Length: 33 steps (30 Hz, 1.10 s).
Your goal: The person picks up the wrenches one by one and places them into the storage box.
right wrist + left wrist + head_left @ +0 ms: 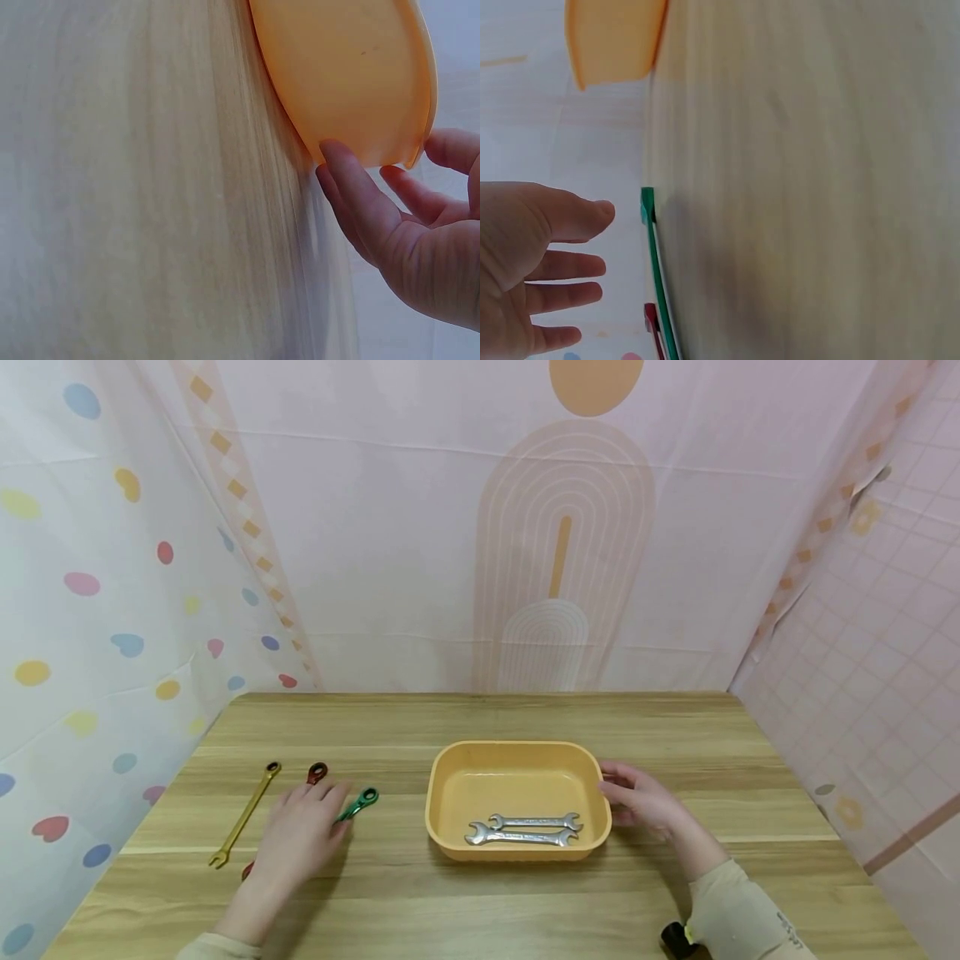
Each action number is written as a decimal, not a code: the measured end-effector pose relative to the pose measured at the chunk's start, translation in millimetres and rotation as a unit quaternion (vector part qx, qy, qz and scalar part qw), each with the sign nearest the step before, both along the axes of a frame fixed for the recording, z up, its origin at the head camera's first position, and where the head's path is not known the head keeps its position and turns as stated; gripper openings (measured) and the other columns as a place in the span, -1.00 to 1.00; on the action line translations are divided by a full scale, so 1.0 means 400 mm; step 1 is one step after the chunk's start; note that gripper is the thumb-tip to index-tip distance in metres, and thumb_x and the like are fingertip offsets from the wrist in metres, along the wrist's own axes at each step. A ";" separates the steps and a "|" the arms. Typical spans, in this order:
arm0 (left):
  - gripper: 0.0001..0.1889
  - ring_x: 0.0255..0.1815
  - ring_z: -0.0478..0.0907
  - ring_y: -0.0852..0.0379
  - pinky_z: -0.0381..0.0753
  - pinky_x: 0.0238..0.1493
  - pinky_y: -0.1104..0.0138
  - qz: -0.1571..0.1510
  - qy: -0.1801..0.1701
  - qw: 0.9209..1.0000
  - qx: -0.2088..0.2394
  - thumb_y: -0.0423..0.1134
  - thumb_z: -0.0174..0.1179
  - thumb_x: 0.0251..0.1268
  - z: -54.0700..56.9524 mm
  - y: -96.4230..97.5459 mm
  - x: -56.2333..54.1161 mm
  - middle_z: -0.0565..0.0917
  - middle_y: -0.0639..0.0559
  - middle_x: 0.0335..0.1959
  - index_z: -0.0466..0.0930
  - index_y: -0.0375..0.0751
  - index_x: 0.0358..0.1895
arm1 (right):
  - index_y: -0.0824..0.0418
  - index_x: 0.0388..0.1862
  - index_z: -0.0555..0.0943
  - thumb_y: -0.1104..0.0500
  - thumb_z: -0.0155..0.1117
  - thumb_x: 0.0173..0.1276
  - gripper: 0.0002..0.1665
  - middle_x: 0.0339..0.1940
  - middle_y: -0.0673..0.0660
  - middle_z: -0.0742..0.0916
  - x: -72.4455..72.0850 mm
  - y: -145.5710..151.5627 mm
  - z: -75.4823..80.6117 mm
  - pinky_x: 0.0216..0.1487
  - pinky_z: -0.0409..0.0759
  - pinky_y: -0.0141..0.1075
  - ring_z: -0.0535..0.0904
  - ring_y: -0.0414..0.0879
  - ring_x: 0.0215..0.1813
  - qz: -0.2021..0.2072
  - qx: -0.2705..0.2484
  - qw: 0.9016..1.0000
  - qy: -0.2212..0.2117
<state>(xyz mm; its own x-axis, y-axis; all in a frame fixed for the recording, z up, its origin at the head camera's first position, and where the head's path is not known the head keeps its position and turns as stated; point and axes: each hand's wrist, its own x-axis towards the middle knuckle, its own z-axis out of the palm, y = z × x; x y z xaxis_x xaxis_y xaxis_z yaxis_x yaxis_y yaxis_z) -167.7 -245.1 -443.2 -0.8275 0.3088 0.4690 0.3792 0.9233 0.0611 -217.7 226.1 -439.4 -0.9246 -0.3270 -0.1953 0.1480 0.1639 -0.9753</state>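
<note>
My left hand (303, 831) is over a green ratcheting wrench (366, 799) and a red ratcheting wrench (317, 772), hiding much of both. In the left wrist view its fingers are spread and relaxed, holding nothing, beside the green wrench's ring end. To its left a gold ratcheting wrench (245, 814) lies on the table. My right hand (645, 802) touches the right end of a yellow plastic basin (517, 853), with the thumb by the rim and the fingers against the outer wall. Two silver open-end wrenches (521, 837) lie inside, near the basin's front wall.
The wood-grain table (420, 910) bears everything, with a patterned cloth (390, 552) hanging behind it and on both sides. A small black object (677, 939) shows at the front right, by the right sleeve (738, 910).
</note>
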 end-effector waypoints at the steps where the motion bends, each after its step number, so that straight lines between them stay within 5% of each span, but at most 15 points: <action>1: -0.45 -0.10 0.57 -0.31 0.49 -0.06 -0.24 0.004 -0.009 1.000 -0.003 -0.34 0.54 -0.14 -0.001 -0.002 0.000 0.68 -0.19 -0.11 0.62 -0.28 0.04 | 0.51 0.45 0.17 0.22 0.08 0.53 -0.35 0.15 0.36 0.50 0.000 0.000 0.000 -0.06 0.68 -0.12 0.56 -0.07 -0.01 0.001 0.000 1.000 0.000; 5: -0.45 -0.22 0.58 -0.25 0.55 -0.21 -0.15 0.016 -0.039 0.999 -0.012 -0.31 0.56 -0.14 -0.004 -0.010 0.000 0.68 -0.15 -0.20 0.62 -0.30 0.03 | 0.51 0.45 0.16 0.22 0.07 0.54 -0.35 0.16 0.36 0.49 0.000 0.001 0.000 -0.05 0.67 -0.11 0.55 -0.07 -0.01 0.008 -0.003 1.000 0.001; 12: -0.67 -0.55 0.41 0.01 0.39 -0.58 0.12 0.031 -0.103 0.994 -0.017 -0.31 0.52 -0.13 -0.001 -0.018 -0.003 0.46 0.09 -0.58 0.46 -0.10 -0.49 | 0.51 0.46 0.16 0.23 0.06 0.54 -0.36 0.17 0.38 0.50 0.000 0.002 0.000 -0.03 0.67 -0.09 0.56 -0.06 0.01 0.007 -0.003 1.000 0.002; 21: -0.76 -0.51 0.37 0.07 0.41 -0.54 0.14 0.053 -0.181 0.982 -0.005 -0.36 0.45 -0.02 0.007 -0.017 -0.006 0.42 0.06 -0.56 0.50 -0.14 -0.48 | 0.51 0.45 0.18 0.23 0.06 0.54 -0.37 0.19 0.38 0.50 0.000 0.000 -0.001 -0.02 0.67 -0.09 0.56 -0.05 0.02 -0.001 0.003 1.000 -0.003; 33: -0.84 -0.43 0.49 0.05 0.54 -0.40 0.07 0.062 -0.224 0.973 0.008 -0.44 0.39 0.00 0.002 -0.022 -0.024 0.55 0.03 -0.49 0.59 -0.24 -0.37 | 0.48 0.47 0.17 0.22 0.05 0.55 -0.37 0.21 0.40 0.47 0.001 -0.001 0.002 -0.03 0.67 -0.09 0.54 -0.02 0.04 0.004 0.005 1.000 -0.002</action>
